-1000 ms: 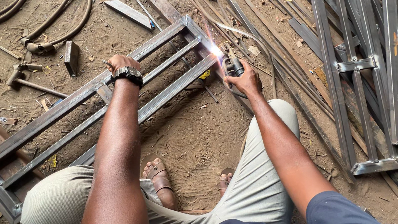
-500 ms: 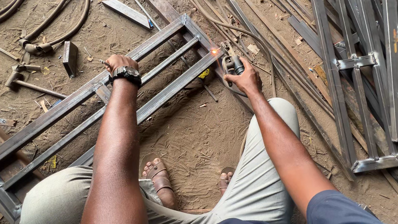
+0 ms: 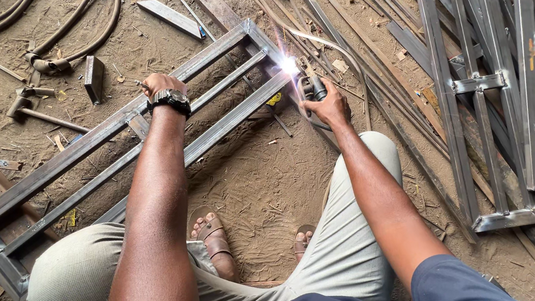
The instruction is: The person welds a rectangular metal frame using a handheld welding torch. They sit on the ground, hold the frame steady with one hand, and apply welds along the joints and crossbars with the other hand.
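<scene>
The arc (image 3: 287, 65) flares again (dim before); my right hand (image 3: 329, 105) clenches the holder (image 3: 311, 88), left hand (image 3: 161, 85) grips the frame (image 3: 214, 48).

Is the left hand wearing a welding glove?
No, the left hand is bare, with only a black wristwatch, resting on the steel frame.

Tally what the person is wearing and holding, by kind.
Wristwatch: 1
Sandals: 2
Electrode holder in the right hand: 1
Metal frame under the left hand: 1
Total: 5
</scene>
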The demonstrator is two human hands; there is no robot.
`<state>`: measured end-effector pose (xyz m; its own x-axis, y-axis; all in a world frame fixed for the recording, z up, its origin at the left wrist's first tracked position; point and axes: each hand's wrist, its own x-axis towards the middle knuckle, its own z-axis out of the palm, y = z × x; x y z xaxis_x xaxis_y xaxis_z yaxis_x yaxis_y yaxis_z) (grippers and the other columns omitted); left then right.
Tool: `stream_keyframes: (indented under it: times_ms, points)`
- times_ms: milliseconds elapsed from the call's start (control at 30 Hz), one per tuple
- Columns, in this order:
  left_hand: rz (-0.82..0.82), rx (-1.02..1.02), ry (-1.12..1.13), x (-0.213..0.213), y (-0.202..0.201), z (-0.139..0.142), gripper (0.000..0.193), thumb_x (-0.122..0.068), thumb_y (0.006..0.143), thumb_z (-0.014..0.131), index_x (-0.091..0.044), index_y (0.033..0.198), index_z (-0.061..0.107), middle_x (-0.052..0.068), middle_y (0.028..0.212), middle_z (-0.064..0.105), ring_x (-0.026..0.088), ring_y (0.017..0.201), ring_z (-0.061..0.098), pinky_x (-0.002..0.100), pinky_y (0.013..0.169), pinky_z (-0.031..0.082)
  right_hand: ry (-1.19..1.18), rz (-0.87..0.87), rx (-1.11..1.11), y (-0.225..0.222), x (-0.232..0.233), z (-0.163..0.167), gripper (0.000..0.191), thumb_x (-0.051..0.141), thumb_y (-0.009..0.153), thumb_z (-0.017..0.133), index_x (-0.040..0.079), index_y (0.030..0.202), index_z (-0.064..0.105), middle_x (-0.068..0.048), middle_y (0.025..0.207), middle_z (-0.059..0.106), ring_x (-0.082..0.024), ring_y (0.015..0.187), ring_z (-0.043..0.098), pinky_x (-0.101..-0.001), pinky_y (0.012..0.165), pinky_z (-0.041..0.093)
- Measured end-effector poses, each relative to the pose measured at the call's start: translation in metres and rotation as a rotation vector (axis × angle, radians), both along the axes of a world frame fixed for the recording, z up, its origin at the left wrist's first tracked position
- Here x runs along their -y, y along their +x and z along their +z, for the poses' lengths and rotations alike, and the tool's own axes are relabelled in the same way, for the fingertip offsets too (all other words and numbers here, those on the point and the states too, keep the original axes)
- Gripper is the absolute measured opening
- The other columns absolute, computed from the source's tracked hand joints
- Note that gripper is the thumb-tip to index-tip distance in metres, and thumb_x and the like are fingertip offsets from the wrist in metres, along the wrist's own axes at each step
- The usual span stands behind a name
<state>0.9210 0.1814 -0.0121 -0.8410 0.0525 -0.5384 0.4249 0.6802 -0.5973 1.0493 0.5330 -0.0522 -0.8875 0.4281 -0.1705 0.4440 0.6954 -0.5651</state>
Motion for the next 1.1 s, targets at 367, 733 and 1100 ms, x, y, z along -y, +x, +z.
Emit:
stream_keyframes:
  times_ms: [367, 733, 1100]
  points:
    - [-0.003, 0.029, 0.026, -0.006, -0.004, -0.007, 0.032, -0.042, 0.099, 0.068, -0.010, 0.102, 0.074, -0.001, 0.073, 0.056, 0.012, 0.062, 0.053, 0.030, 0.047, 0.041, -0.001, 0.006, -0.009, 0.002, -0.010, -0.002, 0.098, 0.042, 0.063, 0.090, 0.023, 0.149, 0.046, -0.009, 0.115, 0.070, -0.023, 0.096, 0.069, -0.0435, 0.084, 0.054]
    - [0.038, -0.020, 0.073, -0.019, 0.013, -0.001, 0.034, -0.045, 0.101, 0.062, -0.013, 0.099, 0.075, -0.002, 0.071, 0.058, 0.013, 0.060, 0.055, 0.031, 0.045, 0.038, -0.004, -0.035, -0.023, 0.013, -0.020, 0.000, 0.103, 0.050, 0.067, 0.091, 0.019, 0.153, 0.043, -0.012, 0.111, 0.071, -0.022, 0.087, 0.070, -0.0443, 0.074, 0.057]
    - [0.052, 0.019, 0.077, -0.028, 0.016, -0.002, 0.037, -0.047, 0.103, 0.060, -0.012, 0.099, 0.072, -0.001, 0.069, 0.053, 0.013, 0.059, 0.051, 0.031, 0.044, 0.035, 0.009, -0.010, 0.005, 0.015, -0.029, 0.000, 0.105, 0.049, 0.067, 0.092, 0.020, 0.154, 0.041, -0.012, 0.114, 0.070, -0.021, 0.091, 0.069, -0.0463, 0.080, 0.056]
